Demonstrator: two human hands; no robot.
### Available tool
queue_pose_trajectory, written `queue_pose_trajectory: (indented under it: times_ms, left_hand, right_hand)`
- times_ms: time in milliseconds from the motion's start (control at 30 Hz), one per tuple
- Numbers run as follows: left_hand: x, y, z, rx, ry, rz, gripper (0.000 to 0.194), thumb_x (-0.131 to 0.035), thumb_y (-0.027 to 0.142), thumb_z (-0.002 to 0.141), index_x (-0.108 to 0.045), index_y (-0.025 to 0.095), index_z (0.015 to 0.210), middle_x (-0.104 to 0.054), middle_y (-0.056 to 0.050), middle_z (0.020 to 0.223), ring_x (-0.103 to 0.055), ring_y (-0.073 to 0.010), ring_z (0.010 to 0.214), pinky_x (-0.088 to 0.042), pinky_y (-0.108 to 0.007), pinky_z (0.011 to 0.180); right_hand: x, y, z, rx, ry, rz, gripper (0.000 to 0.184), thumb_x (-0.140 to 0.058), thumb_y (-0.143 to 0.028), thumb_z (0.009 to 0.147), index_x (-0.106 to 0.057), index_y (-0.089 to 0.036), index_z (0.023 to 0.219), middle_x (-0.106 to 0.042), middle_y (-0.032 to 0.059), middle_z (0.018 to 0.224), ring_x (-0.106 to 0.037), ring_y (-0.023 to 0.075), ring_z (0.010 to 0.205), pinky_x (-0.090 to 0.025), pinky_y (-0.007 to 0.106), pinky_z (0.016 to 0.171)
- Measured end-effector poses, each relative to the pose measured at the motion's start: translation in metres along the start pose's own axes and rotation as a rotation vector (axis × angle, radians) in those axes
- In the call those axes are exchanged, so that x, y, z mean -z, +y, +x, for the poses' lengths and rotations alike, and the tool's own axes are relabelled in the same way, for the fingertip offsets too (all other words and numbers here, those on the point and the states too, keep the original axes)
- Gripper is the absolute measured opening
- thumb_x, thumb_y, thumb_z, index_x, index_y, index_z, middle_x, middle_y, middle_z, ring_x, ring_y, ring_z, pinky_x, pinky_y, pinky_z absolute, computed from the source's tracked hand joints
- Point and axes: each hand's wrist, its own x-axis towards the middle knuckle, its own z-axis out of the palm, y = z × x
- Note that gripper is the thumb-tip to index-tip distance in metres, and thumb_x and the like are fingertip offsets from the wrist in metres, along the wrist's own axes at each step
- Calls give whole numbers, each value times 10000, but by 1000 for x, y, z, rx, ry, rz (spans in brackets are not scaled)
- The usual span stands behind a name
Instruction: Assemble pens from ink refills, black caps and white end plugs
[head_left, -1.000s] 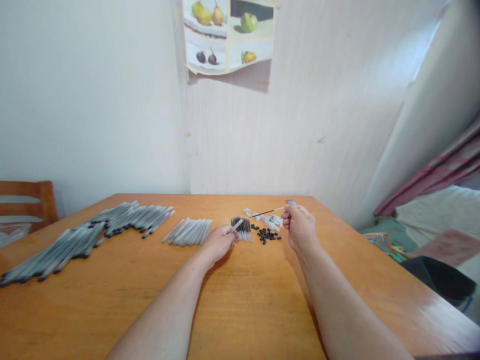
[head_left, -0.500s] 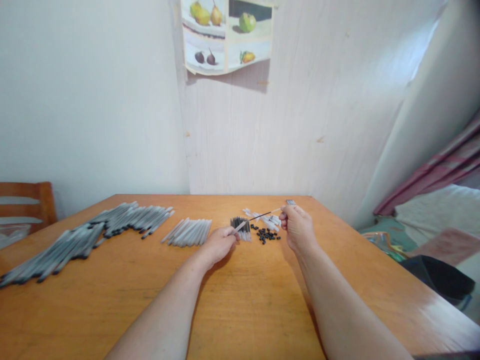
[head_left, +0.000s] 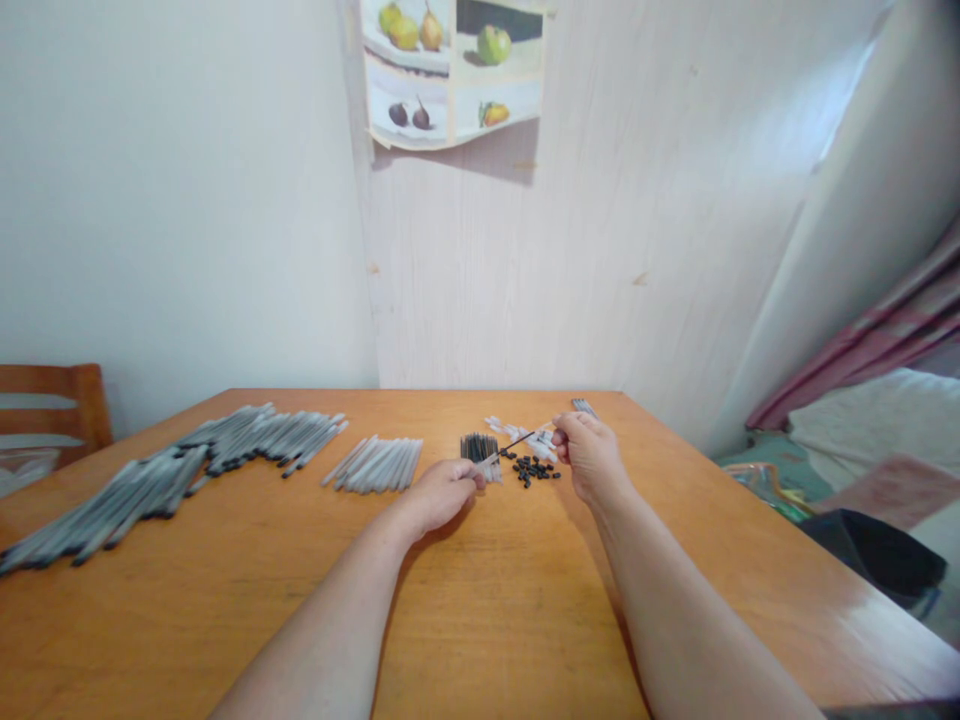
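A translucent pen barrel is pinched in my left hand, tilted up to the right. My right hand has its fingers closed on the far end of a thin pen refill, black along its middle. The refill's lower end meets the barrel's open end; how far inside it lies, I cannot tell. Behind and beside my left hand is a row of dark refills. Small black plugs lie scattered between the hands, with clear pen caps just beyond them.
Left of my hands lie a row of bare translucent barrels and large piles of black-ended pens. A few thin pieces sit at the table's back right. A black bin stands past the right edge, a wooden chair at left.
My right hand has moved slightly left, closer to my left hand. The left hand has shifted a little right, and the barrel and refill now lie more nearly in line.
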Motion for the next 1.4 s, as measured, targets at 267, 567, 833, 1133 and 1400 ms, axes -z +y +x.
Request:
queue_pose_trajectory:
  times_ms: [267,567,833,1133,1400]
  left_hand:
    - [1,4,-2,43,-131,-74,206,-528,206,687,-683,172,818,-532,24,581,-421,-121,537,-277,-240,528]
    - [5,16,-7,50,-226,-233,308,-531,366,809,-659,140,974,-497,28,617,-363,-86,507,-232,-236,492]
    - [6,14,-6,-22,-284,-410,321,-482,414,879,-630,134,933,-543,-4,635,-446,-91,512,-315,-229,510]
    - [4,9,-3,-8,-312,-443,280,-522,388,879,-628,138,949,-608,-32,659,-466,-95,492,-317,-219,466]
    - [3,10,-3,-3,-280,-497,282,-558,394,864,-624,137,961,-596,-27,673,-466,-93,506,-350,-216,474]
  right_hand:
    - [1,2,1,6,-3,5,162,-626,-288,681,-531,-180,606,-544,-40,484,-397,65,372,-275,194,373]
    - [-9,3,-9,-33,-114,-54,180,-640,-313,695,-534,-173,656,-552,-45,514,-413,59,400,-279,182,402]
    - [-22,10,-21,-5,-296,-174,188,-616,-348,741,-577,-165,743,-522,-53,507,-397,72,433,-280,203,439]
    - [-25,19,-24,107,-378,-327,184,-553,-333,789,-619,-164,755,-536,-36,554,-452,100,492,-345,231,516]
    - [-26,14,-28,393,-333,-564,225,-495,-259,813,-699,-163,819,-647,17,704,-578,147,692,-424,262,679]
